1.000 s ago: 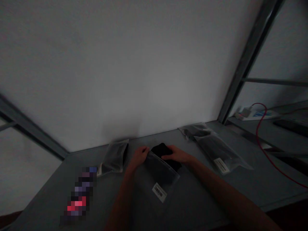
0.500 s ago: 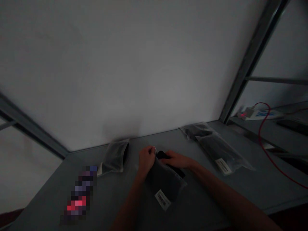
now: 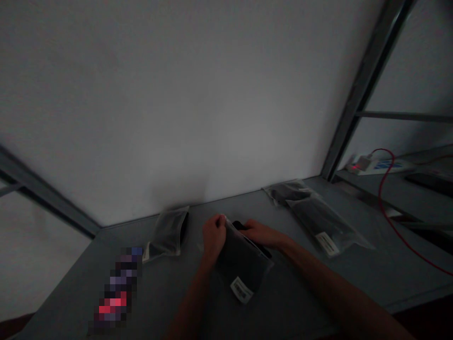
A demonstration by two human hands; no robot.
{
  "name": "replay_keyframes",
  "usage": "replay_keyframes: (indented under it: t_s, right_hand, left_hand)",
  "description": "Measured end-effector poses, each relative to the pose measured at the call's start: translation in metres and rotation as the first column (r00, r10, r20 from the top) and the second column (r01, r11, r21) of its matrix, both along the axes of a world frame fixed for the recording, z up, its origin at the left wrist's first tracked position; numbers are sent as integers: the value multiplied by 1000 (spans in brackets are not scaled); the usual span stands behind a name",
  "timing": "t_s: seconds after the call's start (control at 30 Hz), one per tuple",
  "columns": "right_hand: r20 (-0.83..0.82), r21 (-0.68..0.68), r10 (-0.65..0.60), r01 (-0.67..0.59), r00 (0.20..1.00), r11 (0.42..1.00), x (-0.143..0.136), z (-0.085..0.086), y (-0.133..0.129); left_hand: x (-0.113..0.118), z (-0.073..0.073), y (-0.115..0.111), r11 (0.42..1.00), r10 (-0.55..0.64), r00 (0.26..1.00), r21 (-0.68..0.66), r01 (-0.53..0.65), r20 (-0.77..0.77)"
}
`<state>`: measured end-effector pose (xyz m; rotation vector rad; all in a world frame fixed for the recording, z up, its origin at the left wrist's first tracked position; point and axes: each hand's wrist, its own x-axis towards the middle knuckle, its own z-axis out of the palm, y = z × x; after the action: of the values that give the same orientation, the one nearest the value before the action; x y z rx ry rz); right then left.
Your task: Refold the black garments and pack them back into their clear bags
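Observation:
My left hand (image 3: 214,238) is closed in a pinch on the upper left edge of a clear plastic bag (image 3: 264,276) that has a white barcode label (image 3: 241,289) near its lower end. Dark contents fill the bag. At its opening my right hand (image 3: 264,233) grips a black, soft-looking item (image 3: 238,225), part of which sits at or inside the mouth. What the item is cannot be made out, and some of my right fingers are hidden behind the bag's edge.
Another bag with dark contents (image 3: 166,231) lies left, beside a pixelated object (image 3: 118,288). Two more bags lie to the right, a labelled one (image 3: 322,224) and one behind it (image 3: 290,191). A red cable (image 3: 382,189) runs from a power strip (image 3: 389,165). Metal posts (image 3: 354,108) frame the wall.
The bag's mouth edge stands out more, and its labelled end has lifted slightly. My right hand has shifted a little against the black item. The camera view has moved slightly.

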<state>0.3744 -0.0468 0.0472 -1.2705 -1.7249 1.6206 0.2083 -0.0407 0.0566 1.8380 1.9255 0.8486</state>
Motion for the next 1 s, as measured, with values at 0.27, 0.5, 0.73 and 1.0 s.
replay_keyframes:
  t_s: [0.27, 0.5, 0.73, 1.0]
  right_hand:
    - [86, -1, -110, 111, 990, 994, -5, 5, -10]
    - [-281, -283, -94, 11, 955, 959, -19, -13, -6]
    - [-421, -444, -263, 56, 868, 894, -16, -12, 2]
    - [-518, -408, -350, 134, 781, 903, -10, -14, 10]
  left_hand:
    - [13, -3, -9, 993, 120, 993, 15, -119, -25]
    - [-2, -2, 1, 986, 149, 988, 88, -144, -52]
    - [-30, 3, 10, 933, 347, 938, 102, -344, -7]
    - [-17, -10, 15, 948, 270, 956, -202, -244, 117]
